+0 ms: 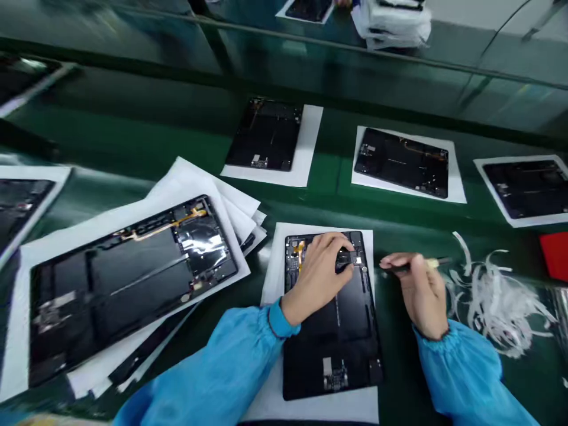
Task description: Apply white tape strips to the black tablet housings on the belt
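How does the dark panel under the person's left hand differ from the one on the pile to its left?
The middle panel lies lengthwise away from the person; the pile panel lies slanted crosswise.
The left hand covers part of the middle panel; no hand is on the pile panel.
The pile panel tops layered white sheets; the middle panel lies on white paper.
Both are dark, with orange strips.

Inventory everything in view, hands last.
Near opened tablet: 1, black, front
Left tablet: 1, black, left
Rear tablets: 3, black, back
Edge tablets: 2, black, left and top
Blurred item: 1, dark, upper left
Paper sheets: several, white, beneath tablets
Curly strips: uncounted, white, right
Red item: 1, red, right
Bundle: 1, white, top
Bench: 1, green, throughout
Slim tool: 1, partly dark, right
Sleeves: 2, blue, front
Left hand: 1, bare, over near opened tablet
Right hand: 1, bare, holding slim tool
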Available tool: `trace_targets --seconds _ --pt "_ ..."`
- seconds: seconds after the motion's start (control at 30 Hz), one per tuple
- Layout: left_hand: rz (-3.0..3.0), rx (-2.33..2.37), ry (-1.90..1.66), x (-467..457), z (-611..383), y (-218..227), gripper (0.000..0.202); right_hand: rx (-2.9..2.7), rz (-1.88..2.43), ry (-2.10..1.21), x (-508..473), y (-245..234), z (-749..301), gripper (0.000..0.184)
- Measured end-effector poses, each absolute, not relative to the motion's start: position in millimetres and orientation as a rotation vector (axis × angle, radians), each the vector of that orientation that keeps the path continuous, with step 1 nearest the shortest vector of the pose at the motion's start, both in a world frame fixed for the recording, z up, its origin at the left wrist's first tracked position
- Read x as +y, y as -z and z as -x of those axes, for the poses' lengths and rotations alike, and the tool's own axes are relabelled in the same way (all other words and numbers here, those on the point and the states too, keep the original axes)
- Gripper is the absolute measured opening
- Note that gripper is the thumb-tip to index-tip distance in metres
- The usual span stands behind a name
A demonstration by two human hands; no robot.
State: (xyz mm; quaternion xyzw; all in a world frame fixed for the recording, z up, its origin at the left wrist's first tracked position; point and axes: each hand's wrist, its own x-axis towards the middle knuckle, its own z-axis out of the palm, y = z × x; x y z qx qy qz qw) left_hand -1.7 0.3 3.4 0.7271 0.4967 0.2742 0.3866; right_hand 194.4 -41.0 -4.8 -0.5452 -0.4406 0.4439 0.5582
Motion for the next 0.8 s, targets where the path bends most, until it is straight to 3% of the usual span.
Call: trace_targets --seconds 0.1,0.27,0.47,0.67,0.8 --pt "-1.826 1.214 -0.789 -5 13 -16 0.033 -1.220 1.436 -0.906 -37 -21 -192 0.029" --pt "-1.655 1.357 -1.015 -51 51 -33 0.014 -1.882 1.589 -0.790 -21 -41 -166 0.012" --pt "-1.468 1.353 -0.751 -111 58 -21 0.010 -2.339 1.690 -0.788 -7 -24 -141 0.012" --pt "-1.232 1.230 -0.644 -123 43 -26 0.019 -2.302 1.581 -0.751 -19 -45 -142 0.007" --pt "-0.870 1.043 -0.697 -133 33 -37 0.046 -2.347 1.393 -0.688 -80 -83 -151 0.022"
